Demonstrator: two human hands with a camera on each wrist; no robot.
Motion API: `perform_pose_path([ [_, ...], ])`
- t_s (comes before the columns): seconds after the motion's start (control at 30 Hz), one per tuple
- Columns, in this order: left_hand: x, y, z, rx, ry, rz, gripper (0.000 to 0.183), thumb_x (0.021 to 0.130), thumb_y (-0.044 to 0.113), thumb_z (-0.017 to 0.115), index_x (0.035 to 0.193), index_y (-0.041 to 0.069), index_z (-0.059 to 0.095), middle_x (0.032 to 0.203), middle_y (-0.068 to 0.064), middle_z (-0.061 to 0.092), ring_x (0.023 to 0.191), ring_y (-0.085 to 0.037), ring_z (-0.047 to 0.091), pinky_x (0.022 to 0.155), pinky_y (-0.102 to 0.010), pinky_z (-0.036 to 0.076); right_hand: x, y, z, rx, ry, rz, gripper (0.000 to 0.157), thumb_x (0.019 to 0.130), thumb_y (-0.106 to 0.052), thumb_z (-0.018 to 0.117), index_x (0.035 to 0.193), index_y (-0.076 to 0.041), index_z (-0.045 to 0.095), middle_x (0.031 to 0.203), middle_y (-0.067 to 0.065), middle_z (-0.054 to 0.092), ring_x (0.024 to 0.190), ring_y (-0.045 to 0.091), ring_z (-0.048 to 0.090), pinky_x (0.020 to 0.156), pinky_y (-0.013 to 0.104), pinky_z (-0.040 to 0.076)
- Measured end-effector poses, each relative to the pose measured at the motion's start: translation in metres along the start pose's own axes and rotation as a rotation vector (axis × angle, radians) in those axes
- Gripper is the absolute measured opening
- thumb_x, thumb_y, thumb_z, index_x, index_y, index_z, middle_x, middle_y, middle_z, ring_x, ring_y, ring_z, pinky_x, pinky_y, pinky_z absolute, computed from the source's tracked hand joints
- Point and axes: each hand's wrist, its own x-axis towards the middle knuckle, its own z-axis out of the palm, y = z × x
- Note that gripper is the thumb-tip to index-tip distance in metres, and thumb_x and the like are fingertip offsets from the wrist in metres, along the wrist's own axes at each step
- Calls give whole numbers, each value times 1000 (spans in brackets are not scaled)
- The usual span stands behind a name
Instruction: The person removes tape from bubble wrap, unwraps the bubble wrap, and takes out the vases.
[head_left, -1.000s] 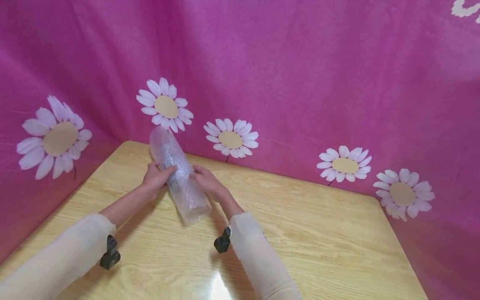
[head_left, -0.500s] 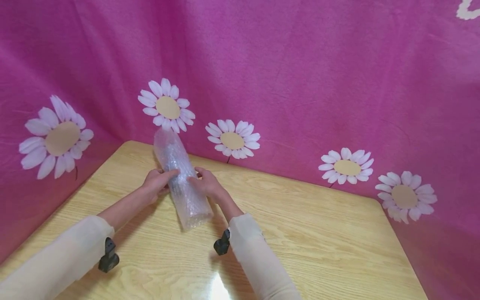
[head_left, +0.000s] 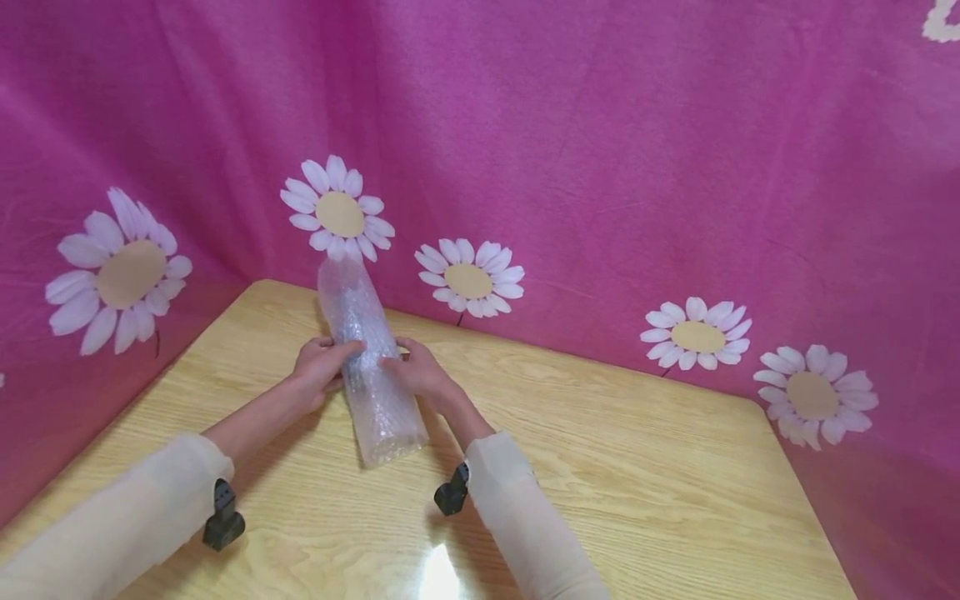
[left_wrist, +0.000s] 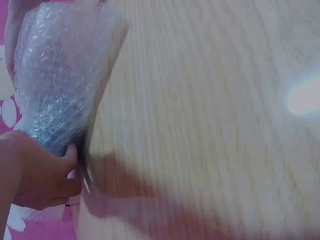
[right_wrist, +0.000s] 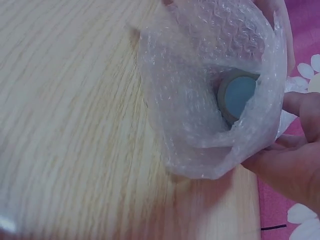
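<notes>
- Pink cloth (head_left: 570, 150) printed with white daisies hangs to the left of the left hand and beyond both hands.
- Behind the left hand, a cream left sleeve (head_left: 112, 517) covers the forearm, with a black left wrist camera (head_left: 222, 521) at its cuff.
- The left hand (head_left: 318, 365) grips the left side of the bubble wrap, its thumb lying over the top.
- Between the two hands is the bubble wrap (head_left: 388, 412), a long clear roll over the table, reaching beyond both hands and back toward the person.
- Inside it, between the hands, sits a rounded item (right_wrist: 240, 97); the layers blur it, but its end looks bluish-grey with a darker rim.
- The right hand (head_left: 422, 371) holds the roll's right side, thumb on top.
- Behind the right hand are a black right wrist camera (head_left: 452, 492) and a cream right sleeve (head_left: 532, 525).
- Right of the right hand spreads the wood-grain table (head_left: 645, 467).
</notes>
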Motion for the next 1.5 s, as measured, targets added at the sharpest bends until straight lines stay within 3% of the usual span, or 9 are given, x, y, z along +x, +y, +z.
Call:
perform_pose_path([
  [0.13, -1, -1, 2, -15, 19, 3, 70, 97, 19, 62, 149, -11, 26, 147, -29, 40, 128, -35, 48, 103, -39, 46, 0, 0, 0, 41, 20, 6, 48, 99, -14, 62, 143, -1, 46, 119, 17, 61, 103, 25, 61, 90, 38, 53],
  [0.37, -6, -2, 5, -16, 26, 5, 72, 97, 18, 62, 150, -9, 22, 147, -28, 38, 126, -34, 49, 102, -37, 47, -3, 1, -2, 51, 10, 25, 61, 98, -14, 63, 152, -2, 35, 133, 22, 56, 115, 29, 58, 99, 44, 49],
  [0.77, -14, -1, 10, -6, 16, 21, 74, 96, 16, 62, 151, -8, 19, 146, -29, 38, 129, -37, 48, 103, -38, 46, -12, -3, -11, 50, -8, 18, 55, 96, -10, 65, 147, -7, 47, 116, 14, 61, 100, 24, 61, 89, 39, 54],
  [1.13, -26, 4, 17, 26, -7, 54, 72, 96, 17, 63, 148, -9, 21, 144, -28, 39, 124, -36, 51, 101, -37, 48, -25, -3, -20, -18, 19, 9, 56, 95, -14, 67, 147, -9, 48, 124, 13, 61, 108, 24, 60, 91, 39, 53],
  [1.5, -38, 6, 25, 73, -49, 60, 74, 98, 18, 63, 150, -9, 18, 144, -31, 39, 128, -40, 48, 104, -43, 45, -42, -3, -29, -5, 7, -22, 53, 95, -11, 67, 145, -7, 50, 123, 12, 62, 105, 24, 61, 89, 39, 54],
])
